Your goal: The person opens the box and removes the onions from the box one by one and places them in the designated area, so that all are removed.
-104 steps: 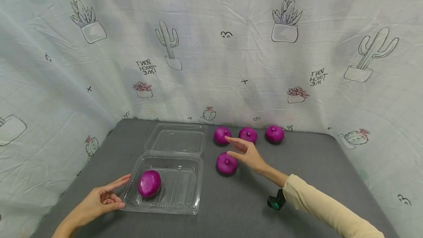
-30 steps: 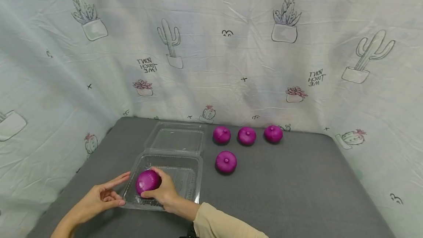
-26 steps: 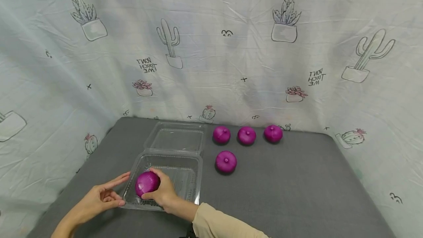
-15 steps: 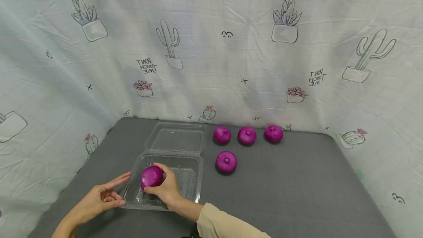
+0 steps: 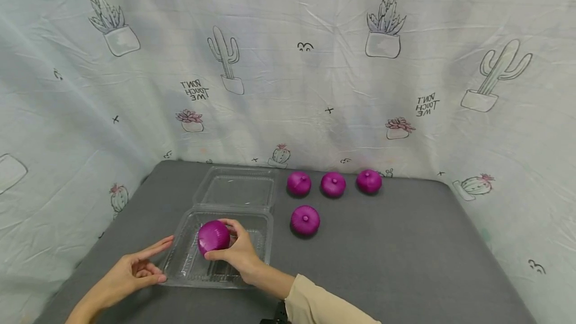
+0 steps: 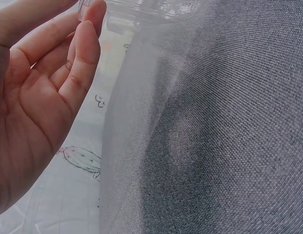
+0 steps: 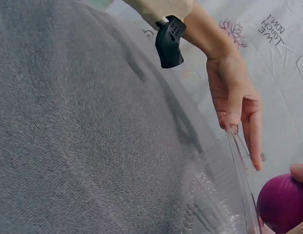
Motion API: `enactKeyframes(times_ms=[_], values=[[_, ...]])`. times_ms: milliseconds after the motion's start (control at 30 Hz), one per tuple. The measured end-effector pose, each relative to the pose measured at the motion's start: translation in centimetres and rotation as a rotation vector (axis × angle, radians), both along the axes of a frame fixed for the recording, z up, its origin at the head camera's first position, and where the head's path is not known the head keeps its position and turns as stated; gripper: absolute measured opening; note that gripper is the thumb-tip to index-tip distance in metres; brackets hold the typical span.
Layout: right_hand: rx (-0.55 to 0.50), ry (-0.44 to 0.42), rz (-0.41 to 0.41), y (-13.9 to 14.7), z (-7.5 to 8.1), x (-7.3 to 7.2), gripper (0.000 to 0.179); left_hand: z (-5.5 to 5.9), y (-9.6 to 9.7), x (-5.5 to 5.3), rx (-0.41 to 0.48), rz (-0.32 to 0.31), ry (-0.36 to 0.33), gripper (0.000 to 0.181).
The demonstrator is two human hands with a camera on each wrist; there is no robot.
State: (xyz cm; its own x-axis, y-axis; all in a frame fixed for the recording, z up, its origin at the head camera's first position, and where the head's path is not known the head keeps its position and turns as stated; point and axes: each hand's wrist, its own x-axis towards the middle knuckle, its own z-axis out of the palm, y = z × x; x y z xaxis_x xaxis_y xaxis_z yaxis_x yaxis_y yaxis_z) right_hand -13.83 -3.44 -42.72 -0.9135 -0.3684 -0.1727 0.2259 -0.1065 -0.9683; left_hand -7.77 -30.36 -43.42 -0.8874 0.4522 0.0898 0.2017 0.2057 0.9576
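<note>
In the head view my right hand point(image 5: 243, 254) holds a purple onion point(image 5: 212, 237) between thumb and fingers, over the base of a clear plastic clamshell container point(image 5: 269, 244). The same onion point(image 7: 279, 200) shows at the lower right of the right wrist view. My left hand point(image 5: 130, 276) pinches the container's near left corner with the thumb and curled fingers, its index finger stretched along the left side. In the left wrist view, the left hand point(image 6: 39, 97) has its fingertips right at the clear plastic. The hinged lid point(image 5: 238, 191) lies folded back behind the base.
Right of the container sits a loose onion point(image 5: 305, 220) on the grey table point(image 5: 382, 254). Behind it stand a left onion point(image 5: 299, 184), a middle onion point(image 5: 333, 185) and a right onion point(image 5: 369, 182). A patterned curtain point(image 5: 288, 79) surrounds the table.
Earlier the right hand was by the loose onions on the right; it then took hold of the onion inside the container. The held onion has since shifted right and away. The left hand stays put.
</note>
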Motion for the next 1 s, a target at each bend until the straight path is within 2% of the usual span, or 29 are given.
enactKeyframes(times_ms=[267, 333, 533, 800, 867, 1000], values=[[-0.27, -0.135, 0.056, 0.8, 0.5, 0.0, 0.069, -0.1, 0.0, 0.0, 0.019, -0.02, 0.016, 0.063], [-0.291, -0.138, 0.057, 0.8, 0.6, -0.1, 0.066, -0.1, 0.0, 0.0, 0.017, -0.018, 0.024, 0.062], [-0.19, -0.097, 0.016, 1.0, 0.5, -0.1, 0.047, -0.1, 0.0, 0.0, 0.011, -0.011, 0.033, 0.062], [-0.053, -0.016, 0.0, 1.5, 0.8, 0.3, 0.035, 0.0, 0.1, 0.0, 0.009, -0.012, 0.021, 0.062], [-0.025, 0.024, 0.006, 1.6, 0.9, 0.4, 0.035, 0.0, 0.1, 0.0, 0.006, -0.009, 0.023, 0.062], [0.03, 0.096, 0.025, 2.0, 1.1, 0.4, 0.054, 0.0, 0.1, 0.0, 0.013, -0.011, 0.031, 0.061]])
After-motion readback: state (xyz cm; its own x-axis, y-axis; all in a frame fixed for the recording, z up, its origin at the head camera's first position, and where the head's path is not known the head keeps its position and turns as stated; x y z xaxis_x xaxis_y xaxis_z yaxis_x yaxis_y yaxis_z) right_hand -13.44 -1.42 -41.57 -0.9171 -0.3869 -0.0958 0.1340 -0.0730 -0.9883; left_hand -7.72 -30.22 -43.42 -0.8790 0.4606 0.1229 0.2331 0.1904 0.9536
